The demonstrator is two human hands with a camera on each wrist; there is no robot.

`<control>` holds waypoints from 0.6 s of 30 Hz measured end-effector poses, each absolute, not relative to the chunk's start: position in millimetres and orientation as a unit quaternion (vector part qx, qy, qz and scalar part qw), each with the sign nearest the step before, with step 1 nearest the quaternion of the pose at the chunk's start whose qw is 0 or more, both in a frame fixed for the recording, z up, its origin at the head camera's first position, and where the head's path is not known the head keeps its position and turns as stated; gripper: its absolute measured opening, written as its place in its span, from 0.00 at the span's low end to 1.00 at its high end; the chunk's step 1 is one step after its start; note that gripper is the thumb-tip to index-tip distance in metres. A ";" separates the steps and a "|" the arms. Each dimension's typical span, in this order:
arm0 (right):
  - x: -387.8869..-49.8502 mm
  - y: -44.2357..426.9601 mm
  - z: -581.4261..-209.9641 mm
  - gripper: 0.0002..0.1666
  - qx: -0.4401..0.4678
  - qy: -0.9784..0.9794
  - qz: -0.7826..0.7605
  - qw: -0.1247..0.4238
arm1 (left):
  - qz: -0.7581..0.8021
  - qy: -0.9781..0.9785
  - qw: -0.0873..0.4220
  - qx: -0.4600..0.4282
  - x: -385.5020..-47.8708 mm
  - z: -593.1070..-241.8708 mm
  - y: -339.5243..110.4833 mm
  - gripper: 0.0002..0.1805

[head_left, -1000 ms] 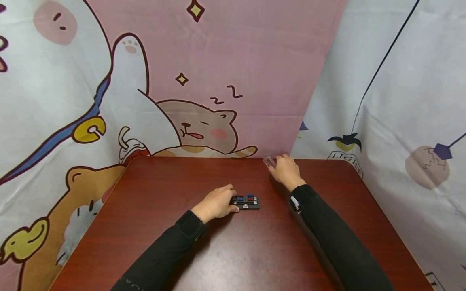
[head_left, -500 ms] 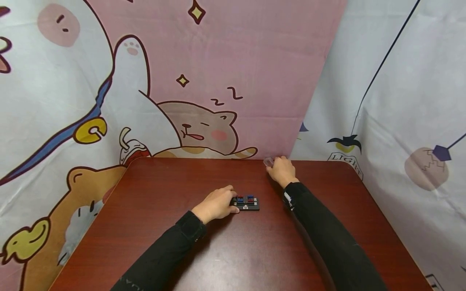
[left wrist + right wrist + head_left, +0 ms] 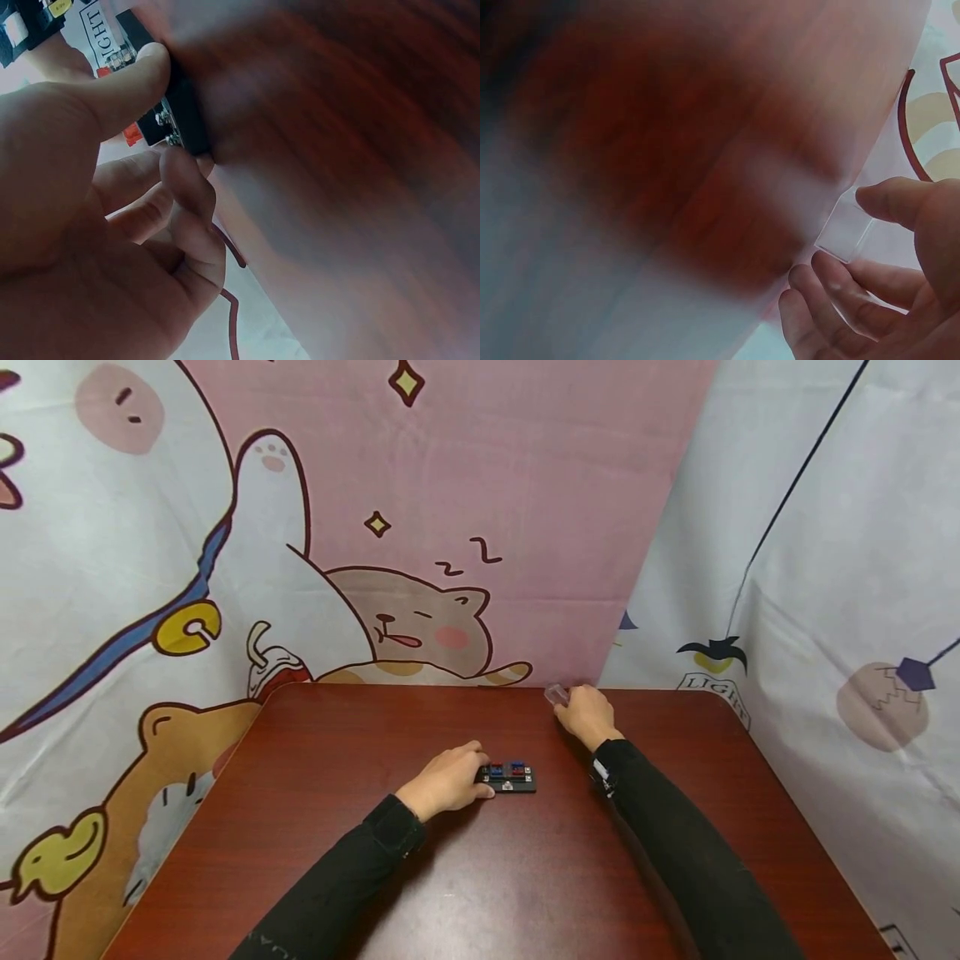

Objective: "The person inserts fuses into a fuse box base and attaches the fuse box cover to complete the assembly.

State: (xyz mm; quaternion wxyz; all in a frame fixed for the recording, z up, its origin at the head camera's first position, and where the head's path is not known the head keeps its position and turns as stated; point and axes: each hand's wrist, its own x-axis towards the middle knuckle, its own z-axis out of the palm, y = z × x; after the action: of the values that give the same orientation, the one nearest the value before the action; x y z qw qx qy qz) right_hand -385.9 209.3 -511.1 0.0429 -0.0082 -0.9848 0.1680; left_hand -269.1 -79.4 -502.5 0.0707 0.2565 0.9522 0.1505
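A small black fuse block point(image 3: 517, 786) with red and blue blade fuses lies on the brown table. My left hand point(image 3: 446, 781) grips its left end, thumb on the near side and fingers at the far side. In the left wrist view, metal terminals show along the fuse block point(image 3: 192, 124) beside the thumb. Farther back and to the right, my right hand point(image 3: 588, 718) pinches a clear plastic cover point(image 3: 556, 694) near the table's back edge. Thumb and fingertips hold the clear cover point(image 3: 844, 232) by its sides in the right wrist view; the two parts are well apart.
The brown table point(image 3: 360, 718) ends just behind the right hand. A printed cloth point(image 3: 555, 527) with cartoon animals hangs behind it, and a white cloth point(image 3: 810, 568) hangs on the right.
My right hand has shifted slightly at the back edge, first left and then a little back, with the clear cover tilting. The left hand and fuse block stay put.
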 end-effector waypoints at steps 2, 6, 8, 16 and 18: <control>-382.8 212.1 -510.6 0.23 0.000 -0.984 0.171 0.049 | 0.153 0.952 0.071 0.255 -269.5 -502.6 -78.8 0.29; -374.4 214.9 -506.0 0.23 0.016 -0.982 0.179 0.055 | 0.155 0.953 0.073 0.250 -268.5 -501.8 -78.6 0.30; -369.5 215.5 -503.4 0.24 0.024 -0.981 0.184 0.054 | 0.157 0.953 0.072 0.250 -267.9 -501.7 -78.7 0.30; -342.1 207.9 -494.0 0.29 0.053 -0.979 0.196 0.036 | 0.170 0.952 0.074 0.243 -270.3 -509.1 -80.4 0.30; -334.3 207.3 -492.0 0.29 0.068 -0.977 0.194 0.048 | 0.173 0.951 0.076 0.245 -271.4 -509.0 -79.8 0.30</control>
State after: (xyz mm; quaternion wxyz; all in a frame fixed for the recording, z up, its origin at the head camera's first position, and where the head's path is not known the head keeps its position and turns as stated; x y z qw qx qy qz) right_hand -334.3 207.3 -492.0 0.0484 0.0684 -0.9774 0.1940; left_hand -271.4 -79.8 -509.0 0.0759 0.2453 0.9508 0.1731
